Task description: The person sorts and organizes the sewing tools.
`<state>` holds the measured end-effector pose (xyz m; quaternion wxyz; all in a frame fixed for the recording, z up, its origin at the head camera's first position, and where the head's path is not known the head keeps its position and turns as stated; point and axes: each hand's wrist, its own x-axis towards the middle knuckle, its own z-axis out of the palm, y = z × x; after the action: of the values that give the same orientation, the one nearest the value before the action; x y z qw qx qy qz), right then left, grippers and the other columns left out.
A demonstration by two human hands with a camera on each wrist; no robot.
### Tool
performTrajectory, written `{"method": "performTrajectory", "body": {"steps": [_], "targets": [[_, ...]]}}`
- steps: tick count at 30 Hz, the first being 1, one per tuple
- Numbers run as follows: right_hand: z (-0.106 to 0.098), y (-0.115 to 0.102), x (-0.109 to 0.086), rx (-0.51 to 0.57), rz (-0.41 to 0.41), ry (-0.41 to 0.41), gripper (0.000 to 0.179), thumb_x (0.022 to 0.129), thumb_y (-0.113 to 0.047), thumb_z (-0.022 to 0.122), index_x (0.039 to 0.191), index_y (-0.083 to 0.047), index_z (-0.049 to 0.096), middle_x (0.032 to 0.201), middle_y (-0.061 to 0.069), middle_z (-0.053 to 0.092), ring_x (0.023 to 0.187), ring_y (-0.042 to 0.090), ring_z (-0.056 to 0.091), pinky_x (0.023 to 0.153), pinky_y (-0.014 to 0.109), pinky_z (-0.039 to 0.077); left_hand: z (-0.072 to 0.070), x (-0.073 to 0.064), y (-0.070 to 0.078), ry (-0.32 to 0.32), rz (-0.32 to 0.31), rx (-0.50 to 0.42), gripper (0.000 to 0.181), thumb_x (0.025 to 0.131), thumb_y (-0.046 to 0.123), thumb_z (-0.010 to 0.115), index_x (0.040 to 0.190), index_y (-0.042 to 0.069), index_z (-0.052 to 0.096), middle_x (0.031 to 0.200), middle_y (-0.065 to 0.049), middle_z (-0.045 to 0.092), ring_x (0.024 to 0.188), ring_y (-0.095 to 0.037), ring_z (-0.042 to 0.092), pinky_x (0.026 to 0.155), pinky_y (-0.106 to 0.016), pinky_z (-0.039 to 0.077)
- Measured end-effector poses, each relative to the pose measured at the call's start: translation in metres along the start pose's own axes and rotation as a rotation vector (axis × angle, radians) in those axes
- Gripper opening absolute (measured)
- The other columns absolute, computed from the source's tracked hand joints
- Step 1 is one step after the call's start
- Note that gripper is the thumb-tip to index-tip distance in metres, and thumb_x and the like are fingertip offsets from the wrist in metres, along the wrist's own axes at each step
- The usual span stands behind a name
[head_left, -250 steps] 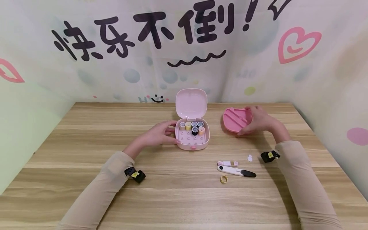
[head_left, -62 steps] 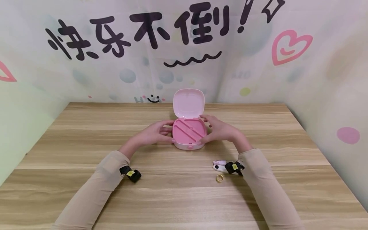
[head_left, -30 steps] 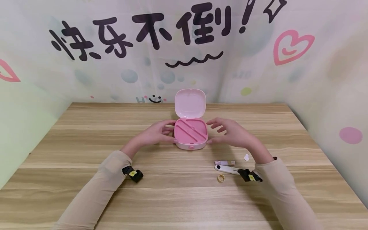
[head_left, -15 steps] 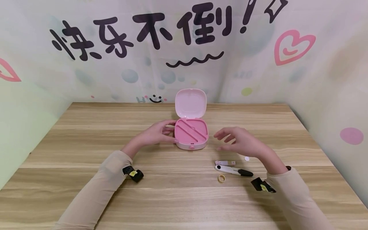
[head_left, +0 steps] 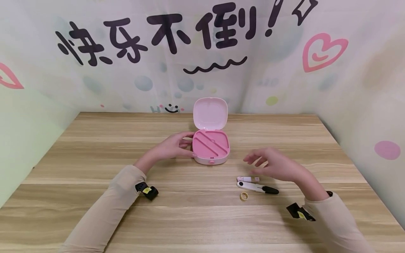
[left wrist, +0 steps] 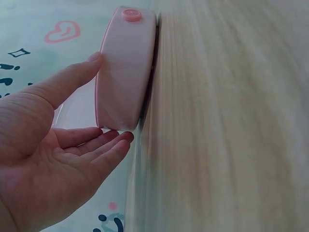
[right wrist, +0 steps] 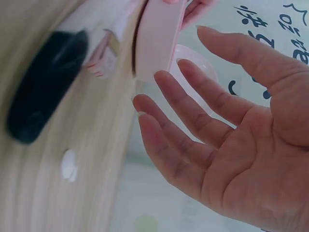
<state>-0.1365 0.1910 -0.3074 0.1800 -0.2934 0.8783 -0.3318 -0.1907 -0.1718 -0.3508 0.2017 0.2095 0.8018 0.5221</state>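
Left side braced, right side loose

The fingers and thumb of my left hand (head_left: 169,147) hold the left end of a pale pink, rounded plastic box (head_left: 221,160), thumb at its front corner, the other fingers towards the back. The box sits flat towards the far edge of the wood-grain bench (head_left: 177,218), its glossy pale pink lid (head_left: 210,113) standing open behind and a deeper pink plastic tray (head_left: 202,147) with diagonal ridges seated in it. My right hand (head_left: 273,165) grasps nothing; its fingers are loosely spread, apart from the box.

If I tug with the left alone, the box could skid or twist, and a knock might drop the lid. On my right, the small pink-and-white rectangular block (head_left: 248,179), the slim white cutter with a black grip (head_left: 253,187) and the gold-coloured metal ring (head_left: 244,196) lie close together, so a careless low reach could shift several or set the ring rolling. A small white piece (right wrist: 69,165) lies near the black grip; that view is too blurred to say what it is, and my hand could brush it.

Both forearms, in beige sleeves (head_left: 104,211), slant inwards from the near corners. My right fingertips point towards the box, thumb on the near side.
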Motion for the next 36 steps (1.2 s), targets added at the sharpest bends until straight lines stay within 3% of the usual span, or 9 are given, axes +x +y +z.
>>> {"method": "performTrajectory", "body": {"steps": [5, 14, 25, 36], "targets": [[0.004, 0.006, -0.007, 0.011, 0.002, 0.008, 0.036, 0.093, -0.012, 0.081, 0.123, 0.005, 0.070, 0.117, 0.018, 0.074, 0.101, 0.032, 0.073, 0.087, 0.048, 0.065, 0.001, 0.001, -0.001, -0.002, 0.010, 0.011, 0.077, 0.094, 0.000, 0.075, 0.159, -0.008, 0.034, 0.163, -0.029, 0.039, 0.148, -0.044, 0.045, 0.125, -0.048, 0.039], [0.013, 0.020, -0.014, 0.017, -0.012, 0.071, 0.028, 0.089, -0.005, 0.080, 0.114, 0.005, 0.073, 0.102, 0.009, 0.076, 0.089, 0.020, 0.072, 0.077, 0.030, 0.063, 0.001, 0.003, -0.001, -0.012, 0.006, 0.011, 0.078, 0.095, 0.003, 0.075, 0.160, -0.007, 0.034, 0.163, -0.029, 0.039, 0.149, -0.044, 0.044, 0.125, -0.048, 0.039], [0.017, 0.029, -0.014, -0.004, -0.023, 0.084, 0.029, 0.087, -0.010, 0.085, 0.110, 0.003, 0.074, 0.097, 0.006, 0.076, 0.084, 0.016, 0.072, 0.072, 0.026, 0.063, 0.000, 0.003, -0.004, -0.010, 0.002, 0.000, 0.077, 0.094, 0.000, 0.075, 0.159, -0.006, 0.035, 0.163, -0.027, 0.040, 0.149, -0.043, 0.045, 0.125, -0.047, 0.039], [0.028, 0.033, -0.012, -0.020, -0.005, 0.101, 0.022, 0.087, -0.004, 0.084, 0.107, 0.001, 0.076, 0.096, 0.004, 0.076, 0.083, 0.013, 0.068, 0.071, 0.025, 0.063, 0.000, 0.002, -0.004, -0.005, -0.003, -0.002, 0.076, 0.095, 0.001, 0.075, 0.159, -0.007, 0.036, 0.163, -0.027, 0.040, 0.149, -0.043, 0.045, 0.125, -0.047, 0.039]]}}
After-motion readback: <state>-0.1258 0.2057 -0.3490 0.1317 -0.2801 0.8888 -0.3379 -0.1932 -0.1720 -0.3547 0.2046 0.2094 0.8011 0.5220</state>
